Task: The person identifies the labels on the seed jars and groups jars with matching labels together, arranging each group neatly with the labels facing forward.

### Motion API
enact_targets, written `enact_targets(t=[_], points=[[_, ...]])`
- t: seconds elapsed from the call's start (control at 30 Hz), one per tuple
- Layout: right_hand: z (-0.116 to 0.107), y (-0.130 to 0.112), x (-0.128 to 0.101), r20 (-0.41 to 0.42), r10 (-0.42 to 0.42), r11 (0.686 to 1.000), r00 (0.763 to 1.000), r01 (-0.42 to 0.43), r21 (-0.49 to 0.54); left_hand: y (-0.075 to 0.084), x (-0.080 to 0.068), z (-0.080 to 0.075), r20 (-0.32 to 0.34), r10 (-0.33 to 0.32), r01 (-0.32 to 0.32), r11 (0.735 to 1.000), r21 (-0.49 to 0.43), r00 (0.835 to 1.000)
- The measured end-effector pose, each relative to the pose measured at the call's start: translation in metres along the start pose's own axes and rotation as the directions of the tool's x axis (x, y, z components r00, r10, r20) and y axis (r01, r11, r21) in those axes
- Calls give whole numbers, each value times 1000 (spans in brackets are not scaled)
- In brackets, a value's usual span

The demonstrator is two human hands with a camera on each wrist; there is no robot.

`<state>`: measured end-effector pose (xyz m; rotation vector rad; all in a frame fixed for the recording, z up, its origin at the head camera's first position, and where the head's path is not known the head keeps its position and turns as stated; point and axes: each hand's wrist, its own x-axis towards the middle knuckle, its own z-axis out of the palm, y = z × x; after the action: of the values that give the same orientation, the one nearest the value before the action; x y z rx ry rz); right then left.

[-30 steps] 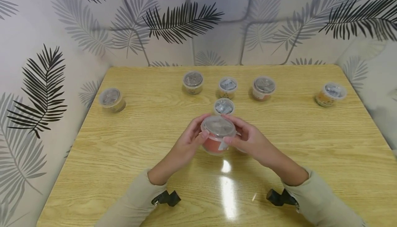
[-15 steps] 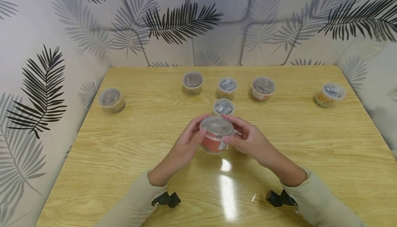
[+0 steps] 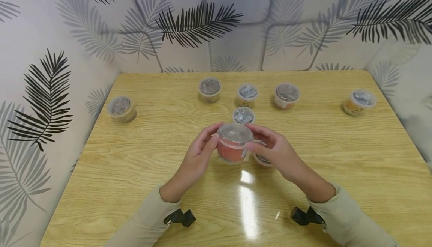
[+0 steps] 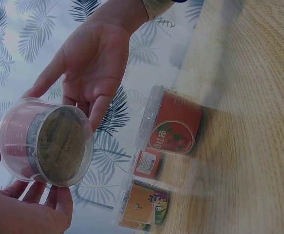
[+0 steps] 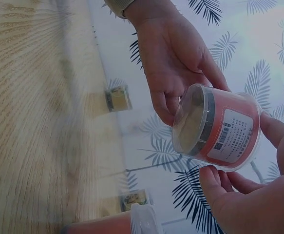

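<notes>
Red tub (image 3: 232, 146) up off the table (image 3: 135, 164), left hand (image 3: 199, 153) and right hand (image 3: 275, 151) both gripping it, fingers curled round its sides

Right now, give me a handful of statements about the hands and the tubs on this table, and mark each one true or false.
1. Both hands hold the red tub off the table. True: the left hand and right hand grip it from either side, and the wrist views show its underside in the air.
2. The red tub has no lid. False: a clear lid covers it.
3. Another tub sits on the table under the right hand. True.
4. Three tubs stand in a row at the far middle of the table. True: the middle one has a neighbour on each side.
5. The far-left tub lies tipped on its side. False: it stands upright.
</notes>
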<state>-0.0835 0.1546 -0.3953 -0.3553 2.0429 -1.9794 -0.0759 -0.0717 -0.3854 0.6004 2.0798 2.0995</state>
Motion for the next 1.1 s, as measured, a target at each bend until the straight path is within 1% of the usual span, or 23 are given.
enact_targets(t=[0.1,0.2,0.43,0.47,0.67,0.8,0.9,1.1], points=[[0,1,0,-5,-1,1000,1000,1,21,-2,0,0,-12,-3,3,1000,-6,1000],[-1,1,-1,8,3,1000,1000,-3,27,-5,1,-1,-10,7,-8,1000,-11,1000],[-3,0,-3,81,0,1000,997,0,3,-30,5,-5,18,5,-4,998,-55,1000],[-3,0,-3,86,-4,1000,996,4,2,-31,5,-5,24,6,-4,998,-61,1000],[-1,4,-3,117,-15,1000,993,13,22,-33,5,-2,83,-8,16,994,-104,997],[2,7,-2,145,-34,998,989,27,48,-33,5,0,121,-15,27,995,-98,993],[3,7,-2,160,-45,997,986,35,63,-33,5,2,145,-7,21,995,-94,989],[4,8,0,155,-53,997,987,43,71,-34,4,3,155,15,3,993,-117,988]])
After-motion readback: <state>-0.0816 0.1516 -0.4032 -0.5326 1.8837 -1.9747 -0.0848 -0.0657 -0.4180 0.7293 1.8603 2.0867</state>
